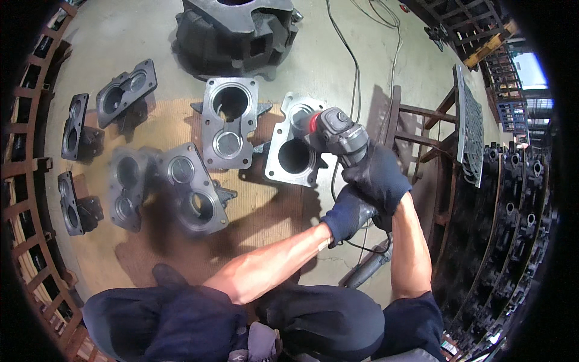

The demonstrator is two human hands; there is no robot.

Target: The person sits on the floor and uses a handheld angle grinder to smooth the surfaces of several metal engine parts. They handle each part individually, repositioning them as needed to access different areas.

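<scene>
Both my gloved hands are closed around an angle grinder [342, 133]. My right hand [383, 178] wraps its body just behind the head. My left hand [351, 212] grips lower, towards the rear end. A red edge shows at the grinder's head, which sits over the right side of a grey cast-metal housing [279, 161] with two round openings. I cannot tell whether the disc touches the metal. Left of that housing stands a similar one [215, 137], its flat flange facing up. Another housing [187, 192] lies tilted nearer my knees.
More flanged castings [125, 175] rest to the left, several on a brown cardboard sheet [253, 211]. A large dark casting [235, 36] stands at the far side. Cables [351, 54] cross the floor. A metal-legged stand [422, 114] and stacked dark parts [506, 223] are at the right.
</scene>
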